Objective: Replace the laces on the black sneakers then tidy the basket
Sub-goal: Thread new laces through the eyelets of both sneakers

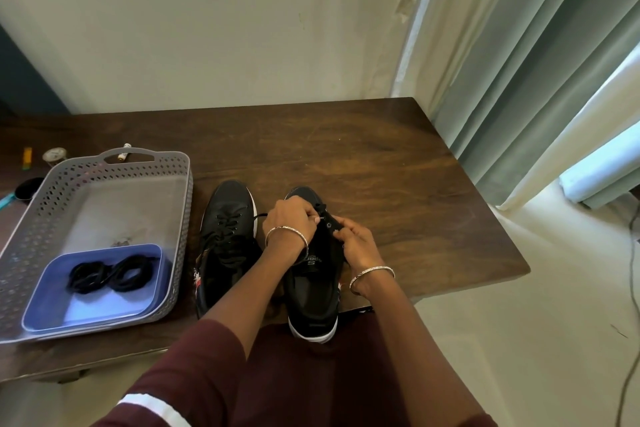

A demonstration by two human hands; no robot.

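Sleeve (180, 367) nearest | left hand (291, 218) pinches the lace (259, 216), right hand (356, 239) grips the eyelet edge | sneaker (311, 291) at tabletop's near edge | step: lacing, I think — next, poke tip through a hole

The only camera rides on my head, wide-angle, facing forward and down. It looks from close above onto the tabletop (346, 149), with the wall (207, 28) beyond.
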